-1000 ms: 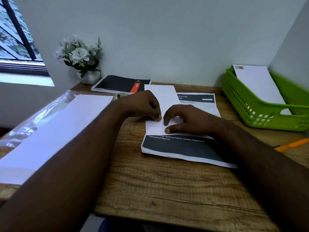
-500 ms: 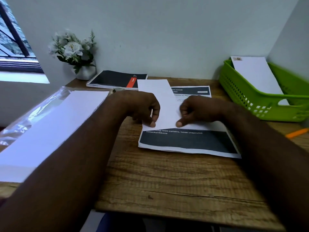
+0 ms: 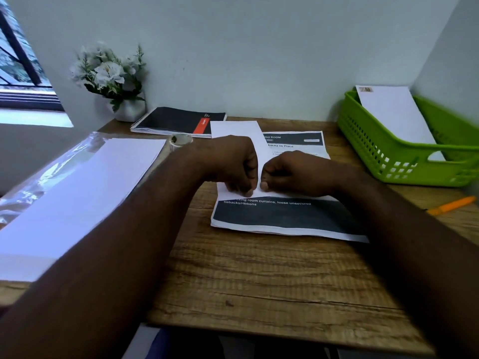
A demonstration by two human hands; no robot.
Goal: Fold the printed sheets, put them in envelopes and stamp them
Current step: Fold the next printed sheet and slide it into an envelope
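While pressing near edge of folded white sheet (image 3: 239, 130), left hand (image 3: 230, 164) and right hand (image 3: 293, 172) sit knuckle to knuckle, fingers curled, thumb tips pinning paper down; likely sharpening crease. Folded sheet lies atop stack of printed sheets (image 3: 285, 216) mid-desk (image 3: 259, 281), kept close for next fold. Blank envelopes (image 3: 85, 187) on plastic wrap at left, within reach. Stamped envelope (image 3: 394, 112) propped in green basket (image 3: 375, 151) at right: probable finished pile.

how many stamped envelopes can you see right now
1: a white stamped envelope leaning in the green plastic basket at the desk's far right. Others may lie hidden beneath it.
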